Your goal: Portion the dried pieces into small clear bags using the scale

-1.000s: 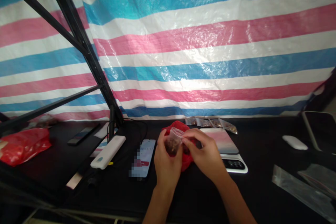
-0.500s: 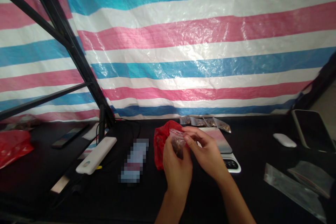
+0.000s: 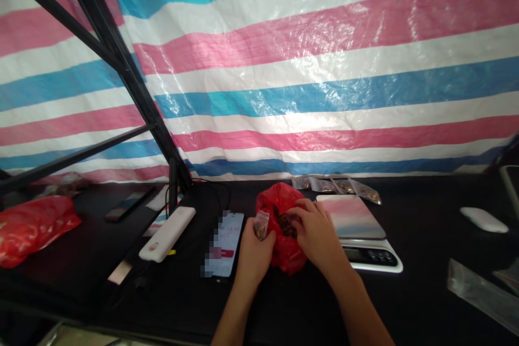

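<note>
My left hand (image 3: pixel 253 259) is closed round a small clear zip bag (image 3: pixel 261 225) with brown bits in it, held at the left side of a red plastic bag (image 3: pixel 290 262). The red bag stands with its mouth open, and small dark-brown pieces (image 3: pixel 287 225) show inside. My right hand (image 3: pixel 316 232) reaches into that mouth from the right. Its fingers are bent together at the brown pieces; what lies between the fingertips is hidden. Just to the right is a white digital scale (image 3: pixel 352 219) with a shiny square plate.
Several filled small zip bags (image 3: pixel 344 186) lie in a row behind the scale. A phone (image 3: pixel 225 246) and a white power bank (image 3: pixel 168 233) are to the left, with another red bag (image 3: pixel 36 227) beyond the black metal frame (image 3: pixel 133 86). Flat clear bags (image 3: pixel 482 292) lie at right.
My hands have parted. The left has carried the small zip bag left and down, and the right has let go of it and dipped into the red bag. The view has shifted slightly left.
</note>
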Available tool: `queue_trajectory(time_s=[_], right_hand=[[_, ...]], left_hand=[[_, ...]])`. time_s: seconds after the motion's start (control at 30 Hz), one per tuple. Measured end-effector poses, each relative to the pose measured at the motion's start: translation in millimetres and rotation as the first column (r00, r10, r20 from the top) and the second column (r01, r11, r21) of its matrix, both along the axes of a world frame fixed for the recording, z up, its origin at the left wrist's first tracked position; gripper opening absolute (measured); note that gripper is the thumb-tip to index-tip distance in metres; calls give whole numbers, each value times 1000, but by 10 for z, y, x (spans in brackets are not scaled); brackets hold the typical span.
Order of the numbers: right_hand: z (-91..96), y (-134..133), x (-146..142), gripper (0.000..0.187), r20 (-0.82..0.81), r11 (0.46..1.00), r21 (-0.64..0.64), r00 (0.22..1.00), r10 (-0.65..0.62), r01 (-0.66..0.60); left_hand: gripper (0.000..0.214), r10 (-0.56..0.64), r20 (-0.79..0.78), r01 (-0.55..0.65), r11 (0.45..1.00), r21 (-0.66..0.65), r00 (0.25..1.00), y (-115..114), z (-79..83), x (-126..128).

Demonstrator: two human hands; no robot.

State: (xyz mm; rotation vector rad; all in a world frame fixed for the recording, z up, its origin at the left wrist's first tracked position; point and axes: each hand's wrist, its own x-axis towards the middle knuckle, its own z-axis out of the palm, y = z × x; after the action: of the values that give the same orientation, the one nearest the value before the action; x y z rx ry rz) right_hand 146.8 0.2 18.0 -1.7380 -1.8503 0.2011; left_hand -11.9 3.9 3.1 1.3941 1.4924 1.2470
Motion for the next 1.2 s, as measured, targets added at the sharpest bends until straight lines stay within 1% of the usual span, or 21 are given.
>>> queue_trajectory(time_s=[0.13,0.2,0.23,0.27,0.37,0.4,0.43,0.5,0.57,0.63,0.77,0.83,0.9,1.0,1.07,1.2], right_hand=[[-44,33,21,28,-21,1000,-19,1000,4,-5],[-39,38,18,27,-55,1000,-6,998,-3,3],[-31,37,15,27,-69,1000,1,998,-12,12],[-21,31,13,29,-75,1000,6,997,-21,22],[6,-5,9,32,-30,1000,-9,999,-15,15],[12,-22,8,32,2,1000,-20,1000,-5,5],[15,-40,7,33,38,999,-33,999,9,-8],[15,-73,6,37,102,998,-54,994,39,-34],[11,-95,13,39,139,997,-62,989,47,-38],[4,-106,32,38,153,998,-59,988,23,-14],[-25,-111,97,28,178,997,-47,983,-53,63],[-45,-111,118,27,185,996,-44,980,-69,78],[-56,-108,119,28,180,995,-44,981,-76,85],[-46,-103,90,26,163,992,-54,981,-104,114],[-28,-102,67,24,154,991,-57,982,-110,120],[-12,-105,46,29,141,997,-38,988,-55,61]], left_hand=[[15,-116,93,116,993,7,989,-71,100,-19],[13,-170,172,174,985,-6,970,-81,138,-26],[12,-175,222,185,982,-25,959,-72,143,-26],[13,-146,274,167,984,-55,951,-54,138,-23],[32,40,370,23,986,-164,928,35,83,-3],[35,63,372,6,983,-183,926,65,62,2],[34,61,365,10,982,-189,929,90,45,6],[20,-2,336,62,984,-166,942,122,28,9],[7,-47,300,88,988,-126,953,130,34,11],[3,-53,266,76,994,-77,963,121,46,18],[7,-68,233,70,998,-2,970,87,43,53],[12,-111,257,115,993,-2,960,69,36,75],[20,-148,319,164,986,-24,936,50,44,96],[29,-155,414,199,978,-66,897,20,77,124],[29,-150,445,206,975,-80,883,0,90,146],[27,-142,528,221,971,-89,838,-35,75,199]])
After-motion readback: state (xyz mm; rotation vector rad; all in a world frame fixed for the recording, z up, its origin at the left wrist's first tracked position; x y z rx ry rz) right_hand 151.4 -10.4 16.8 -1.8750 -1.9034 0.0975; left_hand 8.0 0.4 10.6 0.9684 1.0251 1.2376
